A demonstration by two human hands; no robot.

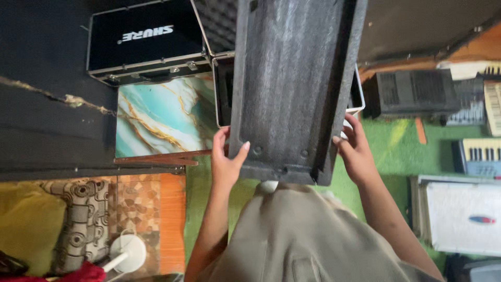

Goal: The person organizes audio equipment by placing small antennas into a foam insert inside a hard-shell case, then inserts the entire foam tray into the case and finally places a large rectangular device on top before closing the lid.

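The left hand (225, 164) was clamped on the near left corner of a dark grey foam tray (292, 89), thumb laid over the tray's upper face and the other fingers curled behind its edge. The right hand (355, 154) gripped the near right corner in much the same way, fingers wrapped round the side wall; how far they reached underneath could not be made out, since the tray hid them. Both hands were closed on it, neither visibly nearer than the other.

From the hands the tray ran away toward twelve o'clock, its long axis pointing straight ahead of the person, its short near edge spanning the gap between the two wrists. It seemed to be lifted clear of what lay beneath (though the view from above made the height hard to judge).

Under its far half, at about twelve o'clock, sat an open metal-edged case (223, 89) with egg-crate foam in its raised lid. At eleven o'clock lay a closed black case (148, 44), and at ten o'clock a marbled teal and gold panel (159, 117). Toward two and three o'clock, on the green carpet (391, 151), stood keyboards (477, 154) and a dark slatted box (409, 94).
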